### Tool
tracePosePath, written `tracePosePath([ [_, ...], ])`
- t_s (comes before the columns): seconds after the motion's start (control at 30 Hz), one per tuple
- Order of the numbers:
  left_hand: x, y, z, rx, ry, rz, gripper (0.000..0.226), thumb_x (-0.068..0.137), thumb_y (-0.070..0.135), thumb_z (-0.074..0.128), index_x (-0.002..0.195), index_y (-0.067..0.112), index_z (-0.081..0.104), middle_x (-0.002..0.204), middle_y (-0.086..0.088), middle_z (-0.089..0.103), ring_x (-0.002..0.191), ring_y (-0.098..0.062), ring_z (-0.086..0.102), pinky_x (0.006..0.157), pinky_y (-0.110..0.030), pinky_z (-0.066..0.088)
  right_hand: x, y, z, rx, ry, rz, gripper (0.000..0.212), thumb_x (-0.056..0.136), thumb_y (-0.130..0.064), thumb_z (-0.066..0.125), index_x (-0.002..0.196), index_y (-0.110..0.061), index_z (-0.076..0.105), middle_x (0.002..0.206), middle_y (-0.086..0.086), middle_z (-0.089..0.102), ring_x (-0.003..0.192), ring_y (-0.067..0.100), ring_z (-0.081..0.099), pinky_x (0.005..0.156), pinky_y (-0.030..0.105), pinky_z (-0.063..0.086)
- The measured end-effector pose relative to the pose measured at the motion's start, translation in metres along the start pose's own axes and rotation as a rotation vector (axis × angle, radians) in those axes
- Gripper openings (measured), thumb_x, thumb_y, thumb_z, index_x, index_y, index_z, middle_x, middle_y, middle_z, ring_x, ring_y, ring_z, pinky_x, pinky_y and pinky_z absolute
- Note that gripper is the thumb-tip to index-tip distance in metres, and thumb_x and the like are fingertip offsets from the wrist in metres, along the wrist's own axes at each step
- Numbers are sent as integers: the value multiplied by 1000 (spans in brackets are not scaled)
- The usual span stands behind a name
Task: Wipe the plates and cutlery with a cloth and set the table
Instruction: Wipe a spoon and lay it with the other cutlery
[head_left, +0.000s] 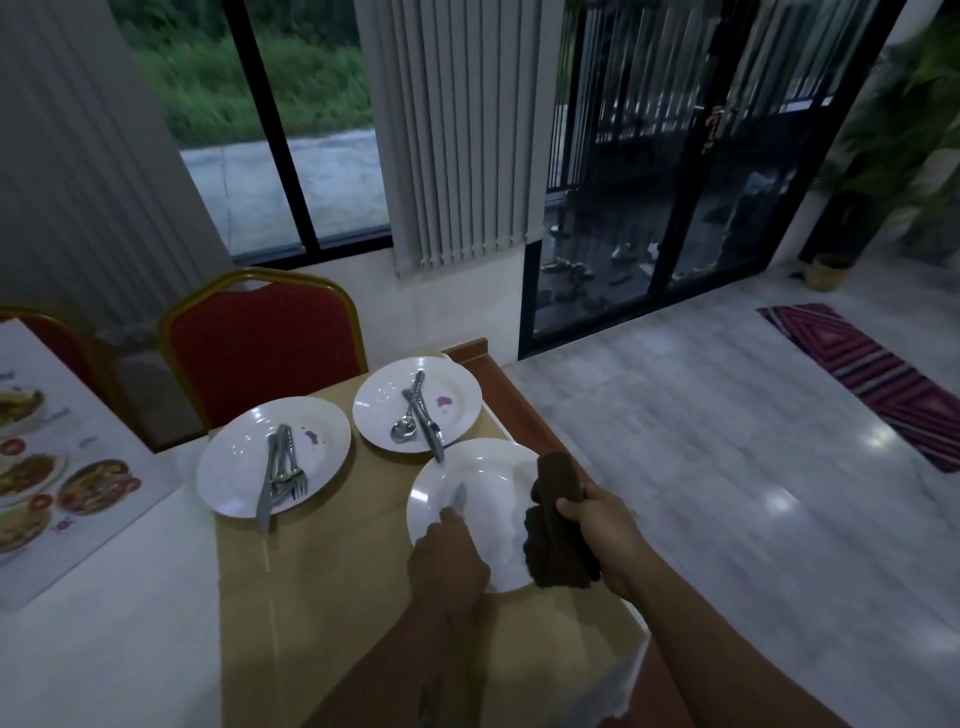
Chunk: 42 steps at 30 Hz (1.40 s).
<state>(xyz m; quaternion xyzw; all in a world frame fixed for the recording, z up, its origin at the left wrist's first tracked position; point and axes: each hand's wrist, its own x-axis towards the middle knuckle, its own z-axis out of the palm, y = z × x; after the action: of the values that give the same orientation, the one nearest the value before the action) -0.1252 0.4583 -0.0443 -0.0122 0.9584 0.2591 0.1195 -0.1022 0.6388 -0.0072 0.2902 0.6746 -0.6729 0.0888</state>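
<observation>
- Left hand (448, 553) reaches over the near plate (483, 483), fingers (451, 517) curled round a piece of cutlery (458, 496) too blurred to name.
- Right hand (597, 525) grips the bunched brown cloth (556, 530) at that plate's right edge, close beside the held metal but apart from it.
- Wiping this cutlery seems to be the step in hand; next, cloth and metal must meet.
- On the table (322, 571), the left plate (234, 467) and far plate (374, 410) carry utensils and purple smears, apparently unwiped.

near plate (483, 483): white | brown cloth (558, 535): at its right | left plate (234, 467), far plate (457, 395): stained, cutlery (278, 467) atop
</observation>
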Motion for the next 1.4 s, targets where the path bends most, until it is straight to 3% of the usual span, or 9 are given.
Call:
tracePosePath([
  [0.2,4,-6,-19,-255,51,-103,29,85,16,69,111,15,55,94,4,63,79,-8,57,65,-17,45,0,-13,22,-1,-117,-23,19,92,0,60,108,-8,65,105,19,72,91,33,72,73,41,60],
  [0.33,1,-5,-32,-313,98,-30,17,89,14,64,104,23,63,98,3,70,90,-13,67,78,-26,56,0,-13,53,-13,-131,-48,22,87,2,65,105,-10,66,110,16,70,102,34,67,94,50,56],
  [0.67,-31,-46,-65,-395,199,193,23,93,10,56,101,30,64,75,9,66,72,-4,64,68,-24,55,-2,-48,123,126,143,-352,16,84,0,68,85,-15,62,92,-1,66,93,25,67,75,36,57],
  [0.87,-43,-77,-94,-657,330,-29,23,91,3,61,98,25,55,83,-2,69,72,-14,68,53,-16,49,7,-60,163,645,-138,32,36,95,-8,60,130,-17,52,123,12,64,112,34,61,104,57,46],
  [0.93,-46,-93,-106,-681,366,-47,26,90,1,62,101,22,50,81,-4,67,69,-14,65,51,-14,46,-5,-54,191,551,-298,81,41,93,-3,60,130,-15,52,124,15,63,116,39,58,105,61,43],
  [1.03,-52,-120,-123,-632,357,-55,28,88,-1,58,103,20,47,75,-5,62,70,-21,63,56,-36,54,-32,-39,236,316,-470,23,35,92,0,60,124,-12,58,118,17,66,111,38,62,99,55,49],
  [1.17,-69,-166,-160,-635,326,-116,22,89,8,59,98,25,50,81,-3,66,73,-22,66,69,-47,59,-56,-34,291,110,-379,-115,33,92,-4,62,123,-13,58,114,14,67,103,32,65,84,44,56],
  [1.33,-60,-243,-247,-667,604,-151,19,92,14,51,101,28,59,102,-2,66,90,-26,64,78,-46,58,-91,-36,361,-115,-421,-223,25,90,-9,66,112,-20,63,107,11,71,100,30,68,93,50,56],
  [1.4,-49,-270,-281,-606,502,-90,25,92,18,51,113,24,63,111,-2,67,100,-24,63,86,-44,57,-108,-34,395,-154,-475,-240,21,88,-8,67,104,-21,65,103,14,73,98,32,70,94,54,55],
])
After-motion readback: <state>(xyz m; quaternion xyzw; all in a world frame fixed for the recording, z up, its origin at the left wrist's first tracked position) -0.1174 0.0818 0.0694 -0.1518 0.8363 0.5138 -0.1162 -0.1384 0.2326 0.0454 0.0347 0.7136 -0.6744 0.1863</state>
